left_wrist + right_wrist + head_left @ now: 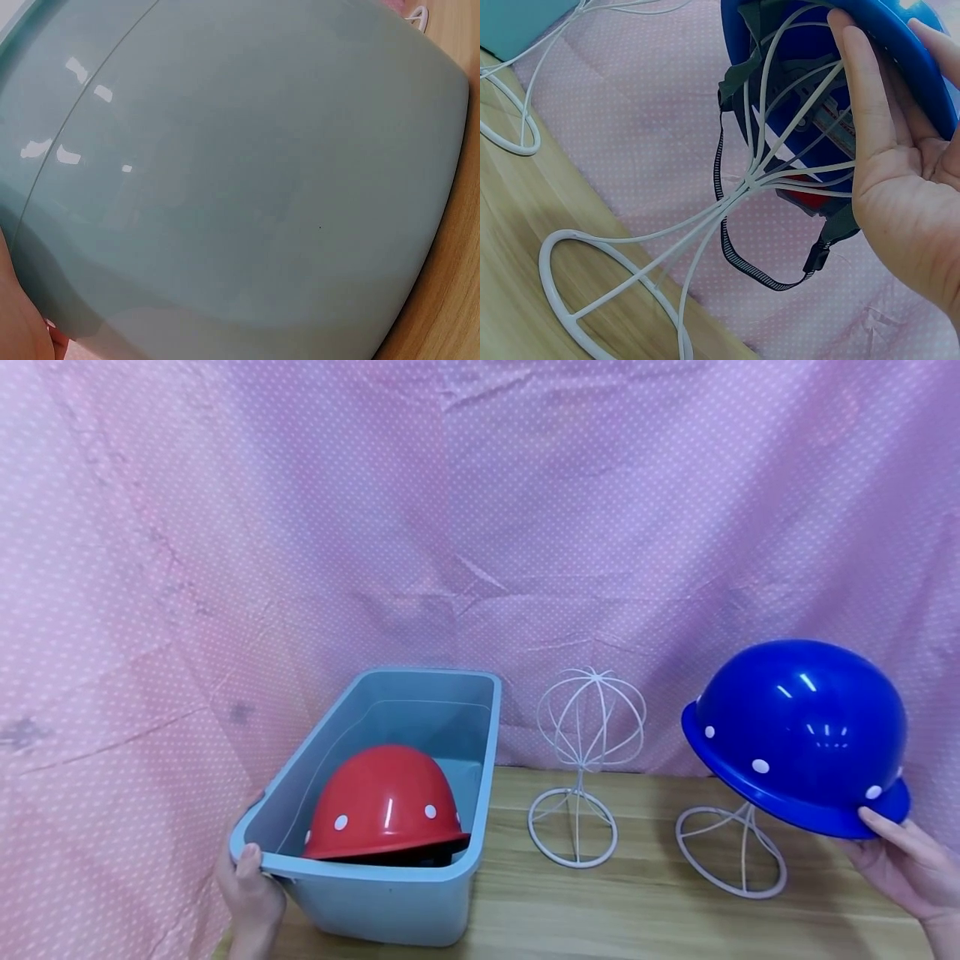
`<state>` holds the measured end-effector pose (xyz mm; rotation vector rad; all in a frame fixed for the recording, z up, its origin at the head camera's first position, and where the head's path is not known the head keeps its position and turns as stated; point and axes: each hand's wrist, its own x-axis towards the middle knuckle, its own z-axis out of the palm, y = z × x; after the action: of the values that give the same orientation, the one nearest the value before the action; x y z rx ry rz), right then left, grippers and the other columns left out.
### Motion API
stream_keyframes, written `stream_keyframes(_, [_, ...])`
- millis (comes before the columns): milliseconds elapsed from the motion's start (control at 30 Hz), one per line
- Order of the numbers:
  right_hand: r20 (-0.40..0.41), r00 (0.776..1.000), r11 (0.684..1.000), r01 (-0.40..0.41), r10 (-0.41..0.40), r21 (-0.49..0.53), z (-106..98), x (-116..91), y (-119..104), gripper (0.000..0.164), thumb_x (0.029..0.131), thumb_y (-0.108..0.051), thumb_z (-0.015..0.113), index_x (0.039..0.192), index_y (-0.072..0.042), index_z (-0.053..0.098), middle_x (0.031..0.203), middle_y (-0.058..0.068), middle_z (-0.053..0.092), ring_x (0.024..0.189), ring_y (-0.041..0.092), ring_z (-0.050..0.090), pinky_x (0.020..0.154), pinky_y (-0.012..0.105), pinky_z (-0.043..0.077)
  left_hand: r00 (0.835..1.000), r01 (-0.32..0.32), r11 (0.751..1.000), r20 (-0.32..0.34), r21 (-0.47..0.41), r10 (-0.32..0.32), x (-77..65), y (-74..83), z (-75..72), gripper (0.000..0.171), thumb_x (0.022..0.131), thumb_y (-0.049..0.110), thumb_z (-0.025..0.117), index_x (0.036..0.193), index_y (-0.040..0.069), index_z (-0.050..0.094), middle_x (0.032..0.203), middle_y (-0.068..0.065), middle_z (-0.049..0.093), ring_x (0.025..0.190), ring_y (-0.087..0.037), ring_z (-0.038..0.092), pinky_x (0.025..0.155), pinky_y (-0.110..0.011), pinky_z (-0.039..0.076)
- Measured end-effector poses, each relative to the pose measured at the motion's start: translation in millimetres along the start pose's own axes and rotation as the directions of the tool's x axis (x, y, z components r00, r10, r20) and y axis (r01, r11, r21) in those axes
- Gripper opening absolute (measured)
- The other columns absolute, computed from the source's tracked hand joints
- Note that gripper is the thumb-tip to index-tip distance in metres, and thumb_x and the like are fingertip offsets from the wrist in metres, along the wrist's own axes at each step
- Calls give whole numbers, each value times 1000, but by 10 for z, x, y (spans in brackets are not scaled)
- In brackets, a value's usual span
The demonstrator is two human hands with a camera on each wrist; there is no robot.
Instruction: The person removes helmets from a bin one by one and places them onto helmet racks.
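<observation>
My right hand (pixel 903 860) holds a blue hard hat (pixel 802 727) by its brim, thumb outside and fingers reaching under the shell. The hat sits tilted over a white wire stand (pixel 751 182), whose upper wires run up inside it in the right wrist view. A dark chin strap (pixel 731 255) dangles below the shell. At the near left corner of a grey-blue plastic bin (pixel 390 906), my left hand (pixel 251 889) grips the rim with the thumb on top. Inside that bin lies a red hard hat (pixel 382 802), dome up, near the front wall.
Between the bin and the blue hat stands a second white wire stand (pixel 581 768), its round cage bare. All of it is on a wood-grain table (pixel 540 910). A pink dotted curtain (pixel 480 527) hangs behind and along the left side.
</observation>
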<state>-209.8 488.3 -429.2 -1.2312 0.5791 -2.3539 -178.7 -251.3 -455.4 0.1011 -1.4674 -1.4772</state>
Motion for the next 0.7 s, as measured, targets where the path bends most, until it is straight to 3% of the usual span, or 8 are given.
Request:
stream_keyframes(100, [28, 1000, 998, -9, 8, 58, 12, 5, 15, 76, 103, -4, -11, 172, -25, 14, 176, 16, 25, 160, 39, 28, 128, 53, 22, 1000, 16, 1000, -7, 6, -16, -1, 16, 12, 56, 88, 15, 42, 137, 9, 69, 111, 18, 71, 102, -3, 65, 87, -10, 46])
stream_keyframes(233, [68, 997, 998, -28, 23, 63, 34, 3, 47, 72, 105, -6, -9, 172, -22, 13, 177, 18, 22, 158, 43, 30, 129, 54, 22, 999, 38, 998, -9, 41, -37, -4, 30, 22, 56, 89, 18, 41, 137, 7, 68, 109, 19, 70, 101, -2, 64, 86, -10, 45])
stream_keyframes(300, [109, 993, 999, -51, 49, 12, 38, 1, 72, 70, 106, -6, -8, 172, -19, 9, 176, 21, 21, 158, 46, 30, 130, 55, 22, 999, 36, 997, -5, 74, -35, -2, 27, 24, 56, 89, 19, 42, 138, 9, 67, 110, 20, 69, 102, 0, 64, 85, -9, 45])
stream_keyframes(433, [152, 978, 982, -121, 143, -145, 36, 22, 141, 69, 105, 1, -3, 172, -17, 3, 173, 29, 21, 159, 48, 28, 131, 55, 25, 1000, 20, 1000, 0, 24, -20, 10, -22, 6, 56, 87, 16, 43, 136, 8, 68, 109, 18, 71, 101, -2, 65, 85, -10, 46])
stream_keyframes(567, [146, 958, 925, -189, 248, -330, -4, 82, 228, 69, 102, 11, 1, 170, -1, 6, 171, 31, 24, 159, 44, 30, 130, 50, 31, 1000, -1, 999, 6, -33, 1, 18, -59, -9, 57, 86, 11, 41, 135, 10, 70, 110, 15, 74, 102, -3, 66, 87, -11, 46])
stream_keyframes(633, [100, 953, 865, -211, 285, -455, -7, 109, 288, 67, 100, 17, 4, 166, 8, 14, 169, 31, 32, 157, 41, 38, 127, 46, 37, 1000, -6, 999, 4, -53, 6, 18, -60, -7, 58, 87, 9, 39, 135, 8, 70, 111, 14, 74, 102, -4, 66, 88, -10, 46])
stream_keyframes(700, [-15, 949, 779, -267, 314, -568, 33, 124, 362, 65, 100, 21, 12, 163, 9, 27, 164, 25, 45, 151, 35, 49, 120, 41, 46, 1000, 3, 996, 2, -95, -2, 15, -52, 1, 58, 87, 9, 39, 135, 6, 70, 111, 12, 75, 103, -6, 67, 88, -11, 47])
